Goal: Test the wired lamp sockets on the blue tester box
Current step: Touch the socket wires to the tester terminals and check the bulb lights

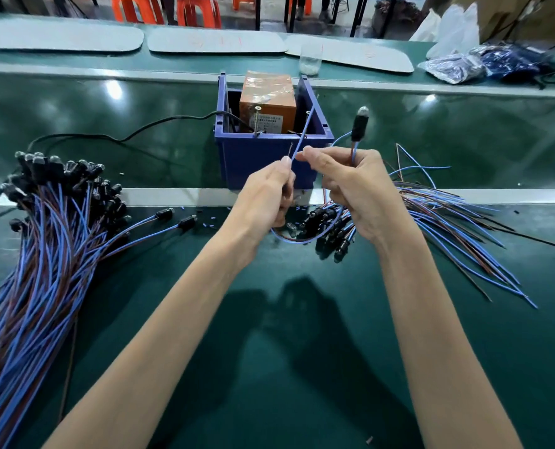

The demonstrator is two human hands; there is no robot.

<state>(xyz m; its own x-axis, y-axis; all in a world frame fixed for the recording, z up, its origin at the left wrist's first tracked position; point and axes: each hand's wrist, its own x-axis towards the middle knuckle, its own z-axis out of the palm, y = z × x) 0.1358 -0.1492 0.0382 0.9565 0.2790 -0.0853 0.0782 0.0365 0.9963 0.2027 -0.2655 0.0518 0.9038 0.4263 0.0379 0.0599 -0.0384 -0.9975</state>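
1. The left hand's fingertips (pixel 286 163) are pressed together and pinch a blue lead (pixel 302 134) in front of the blue tester box (pixel 263 157). The lead slants up to the box's near rim by the right screw (pixel 308 112); I cannot tell whether it touches.
2. The right hand's fingertips (pixel 306 152) meet just beside that pinch; whether they grip the lead is unclear. Its other fingers curl round the wires under a black lamp socket (pixel 358 126), holding it upright just right of the box. The bulb shows no glow I can make out.
3. The left hand (pixel 266 196) and right hand (pixel 357 189) hang close together before the box's near wall.
4. Judged step: one socket is being offered to the contacts, one lead aimed at the right screw and none at the left screw (pixel 257 108).
5. The next move calls for parting the two leads so that each bare end lands on its own screw without bridging them. Fingers should stay on the insulation and eyes on the bulb.
6. Outward: a small pile of sockets (pixel 328 228) lies in front of the box, and a large bundle (pixel 59 202) lies well to its left. An orange block (pixel 267 102) sits inside the box, and a black cable (pixel 124 137) leaves its left side.
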